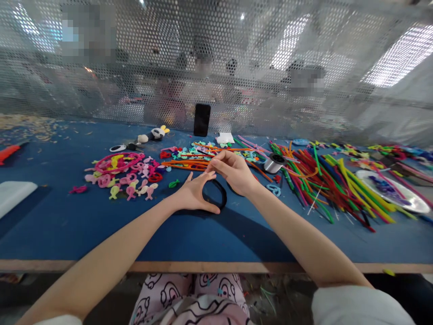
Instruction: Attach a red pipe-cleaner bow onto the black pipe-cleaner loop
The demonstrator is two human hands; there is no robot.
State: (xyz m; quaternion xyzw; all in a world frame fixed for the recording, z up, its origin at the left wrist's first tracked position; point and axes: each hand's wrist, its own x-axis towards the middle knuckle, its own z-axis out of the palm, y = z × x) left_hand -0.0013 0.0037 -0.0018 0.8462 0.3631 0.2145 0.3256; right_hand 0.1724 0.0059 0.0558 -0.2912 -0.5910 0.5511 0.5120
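Observation:
My left hand (192, 195) is at the middle of the blue table, its thumb and fingers curved around a black pipe cleaner (223, 195) bent into a loop. Just above it, my right hand (232, 170) pinches near the left fingertips; what lies between its fingers is too small to make out. Behind the hands lie orange pipe cleaners (184, 163). A small green twisted piece (173, 183) rests left of my left hand, and a light blue one (274, 189) is right of my right wrist.
Twisted pink and yellow pieces (130, 180) form a pile on the left. To the right are a wire spool (274, 163), many coloured pipe cleaners (324, 185) and a white plate (419, 204). A phone (202, 120) leans on a perforated metal screen (162, 97); scissors (126, 147) lie back left.

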